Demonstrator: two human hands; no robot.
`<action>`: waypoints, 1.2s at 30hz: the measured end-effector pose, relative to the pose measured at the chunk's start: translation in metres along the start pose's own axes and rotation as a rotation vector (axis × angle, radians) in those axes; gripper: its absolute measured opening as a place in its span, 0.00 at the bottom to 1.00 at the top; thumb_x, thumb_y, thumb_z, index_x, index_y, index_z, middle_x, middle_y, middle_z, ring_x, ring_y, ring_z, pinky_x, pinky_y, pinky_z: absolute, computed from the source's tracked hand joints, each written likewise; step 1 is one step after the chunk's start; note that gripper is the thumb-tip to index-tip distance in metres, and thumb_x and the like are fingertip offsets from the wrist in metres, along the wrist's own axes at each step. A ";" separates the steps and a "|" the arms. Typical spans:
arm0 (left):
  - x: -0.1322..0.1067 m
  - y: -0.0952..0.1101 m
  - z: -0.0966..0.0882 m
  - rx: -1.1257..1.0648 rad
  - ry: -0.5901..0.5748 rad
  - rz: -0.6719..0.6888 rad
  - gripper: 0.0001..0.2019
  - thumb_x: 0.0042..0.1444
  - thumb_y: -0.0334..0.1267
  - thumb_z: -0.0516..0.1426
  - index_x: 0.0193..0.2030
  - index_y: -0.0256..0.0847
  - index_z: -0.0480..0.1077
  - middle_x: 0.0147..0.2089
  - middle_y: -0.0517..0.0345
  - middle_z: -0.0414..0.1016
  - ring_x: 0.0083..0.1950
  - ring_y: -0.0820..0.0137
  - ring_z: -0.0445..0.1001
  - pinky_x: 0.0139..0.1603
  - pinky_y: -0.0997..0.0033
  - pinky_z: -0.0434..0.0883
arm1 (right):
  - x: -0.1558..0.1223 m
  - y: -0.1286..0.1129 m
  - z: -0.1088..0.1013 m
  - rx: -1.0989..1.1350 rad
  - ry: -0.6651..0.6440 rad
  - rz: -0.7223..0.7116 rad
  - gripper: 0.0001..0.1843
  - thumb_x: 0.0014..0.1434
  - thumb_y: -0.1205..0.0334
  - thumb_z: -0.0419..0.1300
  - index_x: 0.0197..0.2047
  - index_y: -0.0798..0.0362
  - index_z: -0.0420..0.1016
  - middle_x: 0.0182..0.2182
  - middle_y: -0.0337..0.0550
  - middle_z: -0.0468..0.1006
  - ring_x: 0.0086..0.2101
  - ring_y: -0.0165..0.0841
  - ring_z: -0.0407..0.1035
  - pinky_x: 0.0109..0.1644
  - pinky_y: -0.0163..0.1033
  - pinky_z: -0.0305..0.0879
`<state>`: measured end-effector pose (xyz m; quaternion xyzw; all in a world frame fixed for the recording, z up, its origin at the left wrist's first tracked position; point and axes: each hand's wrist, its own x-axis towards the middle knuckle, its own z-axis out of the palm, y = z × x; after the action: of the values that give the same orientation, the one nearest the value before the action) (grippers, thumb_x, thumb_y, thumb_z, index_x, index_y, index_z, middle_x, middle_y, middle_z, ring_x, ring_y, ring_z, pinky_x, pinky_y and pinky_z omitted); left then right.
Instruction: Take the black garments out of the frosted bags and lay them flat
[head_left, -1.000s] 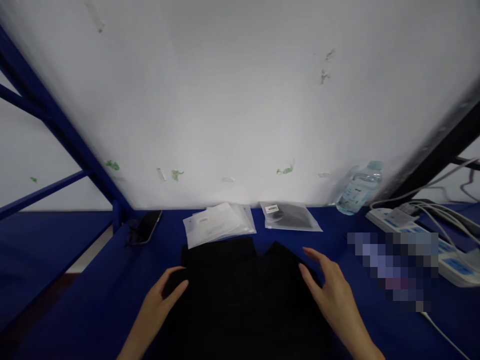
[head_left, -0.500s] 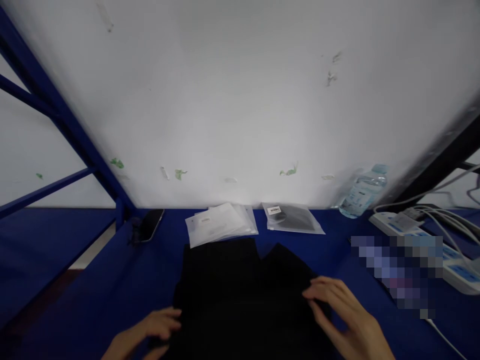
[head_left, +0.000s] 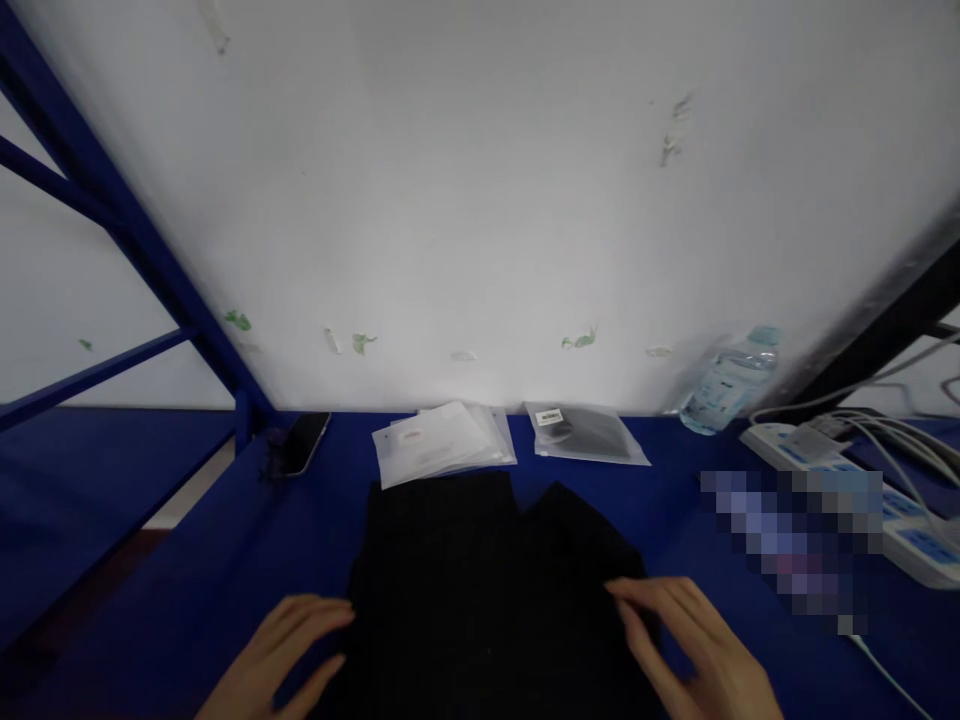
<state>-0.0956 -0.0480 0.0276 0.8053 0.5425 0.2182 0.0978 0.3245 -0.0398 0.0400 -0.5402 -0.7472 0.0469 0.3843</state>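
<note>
A black garment (head_left: pixel 487 600) lies spread on the blue table, with a notch between two parts at its far edge; its near part runs out of view. At its left edge is my left hand (head_left: pixel 281 650), thumb and fingers apart, fingertips at the cloth. My right hand (head_left: pixel 690 640) is at the right edge, thumb and forefinger pinched together on the black fabric. Just beyond the garment lie several frosted zip bags (head_left: pixel 431 440), overlapping. Another frosted bag (head_left: pixel 585 435) with a barcode label and something dark inside lies to their right.
A phone (head_left: pixel 306 443) lies at the back left of the blue table (head_left: pixel 247 560). Against the white wall leans a water bottle (head_left: pixel 727 385). A power strip (head_left: pixel 922 545) with cables and a blurred-out device (head_left: pixel 784 550) occupy the right side. Blue frame bars (head_left: pixel 150 270) rise at left.
My left hand has shifted slightly up and its thumb and fingers show more clearly apart. My right hand has moved slightly down along the garment's edge. The garment's right part looks a little flatter.
</note>
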 end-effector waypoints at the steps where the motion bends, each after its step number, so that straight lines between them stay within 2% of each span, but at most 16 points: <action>1: 0.009 -0.002 0.001 0.068 0.011 0.007 0.19 0.59 0.37 0.57 0.57 0.57 0.70 0.53 0.61 0.77 0.52 0.61 0.77 0.52 0.60 0.76 | 0.010 -0.006 0.006 0.005 -0.013 0.034 0.08 0.63 0.58 0.56 0.44 0.45 0.73 0.36 0.40 0.78 0.37 0.35 0.74 0.41 0.38 0.72; 3: 0.025 -0.005 0.008 0.160 -0.010 0.051 0.24 0.57 0.33 0.56 0.60 0.56 0.67 0.56 0.57 0.75 0.54 0.58 0.75 0.53 0.54 0.74 | 0.027 -0.016 0.024 0.021 -0.126 0.085 0.07 0.62 0.59 0.57 0.42 0.47 0.75 0.35 0.41 0.78 0.37 0.35 0.73 0.41 0.40 0.71; 6: 0.038 -0.005 0.018 0.189 -0.060 0.104 0.28 0.54 0.26 0.53 0.60 0.53 0.66 0.58 0.55 0.72 0.55 0.59 0.74 0.55 0.55 0.73 | 0.044 -0.028 0.053 0.008 -0.296 0.155 0.06 0.60 0.63 0.59 0.40 0.50 0.76 0.31 0.42 0.77 0.35 0.37 0.73 0.41 0.42 0.69; 8: 0.043 -0.004 0.019 0.158 -0.065 0.112 0.26 0.54 0.24 0.51 0.56 0.52 0.69 0.56 0.55 0.72 0.53 0.61 0.75 0.54 0.58 0.73 | 0.050 -0.034 0.064 0.031 -0.352 0.198 0.04 0.57 0.65 0.60 0.36 0.51 0.77 0.29 0.42 0.77 0.34 0.38 0.73 0.40 0.41 0.67; 11: 0.054 -0.003 0.010 0.053 -0.061 0.081 0.17 0.57 0.27 0.51 0.48 0.50 0.72 0.47 0.58 0.76 0.49 0.64 0.76 0.53 0.62 0.73 | 0.066 -0.033 0.069 0.127 -0.408 0.230 0.04 0.55 0.65 0.61 0.28 0.50 0.75 0.23 0.38 0.76 0.27 0.33 0.71 0.31 0.35 0.63; 13: 0.069 -0.006 0.001 -0.031 -0.017 0.038 0.12 0.60 0.32 0.51 0.45 0.49 0.73 0.43 0.59 0.77 0.46 0.65 0.76 0.50 0.66 0.73 | 0.085 -0.025 0.068 0.181 -0.414 0.240 0.07 0.56 0.61 0.60 0.27 0.50 0.74 0.20 0.35 0.75 0.22 0.30 0.70 0.26 0.32 0.60; 16: 0.099 -0.012 -0.007 -0.067 0.149 -0.053 0.09 0.63 0.40 0.52 0.46 0.46 0.72 0.42 0.59 0.77 0.42 0.65 0.77 0.45 0.69 0.74 | 0.115 -0.008 0.065 0.207 -0.316 0.286 0.12 0.61 0.54 0.54 0.35 0.51 0.75 0.23 0.37 0.78 0.26 0.31 0.72 0.31 0.33 0.63; 19: 0.120 -0.012 -0.003 0.029 0.301 -0.149 0.15 0.63 0.43 0.51 0.53 0.41 0.68 0.46 0.53 0.76 0.44 0.61 0.76 0.48 0.59 0.73 | 0.127 0.005 0.055 0.200 -0.225 0.311 0.15 0.61 0.52 0.52 0.42 0.51 0.75 0.28 0.40 0.80 0.31 0.34 0.74 0.37 0.37 0.64; 21: 0.121 -0.005 0.006 0.094 0.344 -0.116 0.16 0.64 0.42 0.50 0.56 0.39 0.67 0.51 0.49 0.74 0.52 0.57 0.73 0.55 0.50 0.69 | 0.119 0.009 0.043 0.204 -0.231 0.299 0.14 0.60 0.52 0.54 0.38 0.50 0.75 0.28 0.39 0.79 0.30 0.34 0.73 0.36 0.36 0.64; 23: 0.115 0.006 0.017 0.140 0.306 -0.015 0.16 0.66 0.41 0.49 0.57 0.40 0.66 0.55 0.49 0.73 0.60 0.56 0.68 0.61 0.48 0.63 | 0.102 0.010 0.030 0.180 -0.282 0.278 0.11 0.59 0.52 0.56 0.34 0.48 0.75 0.25 0.37 0.77 0.28 0.33 0.72 0.32 0.35 0.63; 26: 0.098 0.022 0.035 0.200 0.127 0.110 0.21 0.67 0.41 0.49 0.65 0.46 0.59 0.64 0.54 0.67 0.68 0.58 0.60 0.66 0.47 0.58 | 0.071 0.010 0.018 0.025 -0.382 0.258 0.09 0.54 0.53 0.61 0.38 0.47 0.74 0.27 0.36 0.76 0.28 0.33 0.72 0.31 0.35 0.62; 29: 0.085 0.028 0.051 0.283 -0.015 0.166 0.28 0.67 0.45 0.50 0.71 0.52 0.47 0.70 0.56 0.57 0.70 0.54 0.54 0.64 0.42 0.61 | 0.051 0.012 0.016 -0.142 -0.448 0.258 0.16 0.48 0.63 0.64 0.43 0.47 0.73 0.32 0.38 0.77 0.30 0.34 0.73 0.32 0.36 0.62; 31: 0.081 0.025 0.061 0.341 -0.034 0.207 0.30 0.66 0.47 0.50 0.72 0.52 0.44 0.71 0.54 0.54 0.70 0.51 0.54 0.61 0.40 0.64 | 0.049 0.015 0.017 -0.197 -0.481 0.243 0.14 0.50 0.70 0.59 0.41 0.47 0.73 0.33 0.38 0.78 0.30 0.34 0.74 0.32 0.35 0.61; 33: 0.080 0.020 0.068 0.393 -0.014 0.241 0.31 0.66 0.49 0.51 0.72 0.51 0.43 0.71 0.52 0.54 0.69 0.49 0.56 0.59 0.40 0.65 | 0.058 0.017 0.018 -0.199 -0.489 0.228 0.13 0.55 0.72 0.52 0.38 0.47 0.72 0.31 0.37 0.79 0.31 0.34 0.75 0.32 0.35 0.60; 36: 0.081 0.012 0.075 0.438 0.037 0.273 0.33 0.65 0.50 0.51 0.72 0.51 0.43 0.70 0.52 0.56 0.68 0.51 0.59 0.59 0.43 0.66 | 0.084 0.020 0.023 -0.235 -0.403 0.302 0.12 0.63 0.65 0.48 0.42 0.46 0.71 0.28 0.37 0.78 0.30 0.34 0.75 0.31 0.35 0.58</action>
<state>-0.0253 0.0274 -0.0143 0.8689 0.4649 0.1213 -0.1189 0.3156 0.0470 0.0583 -0.6660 -0.7201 0.1232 0.1510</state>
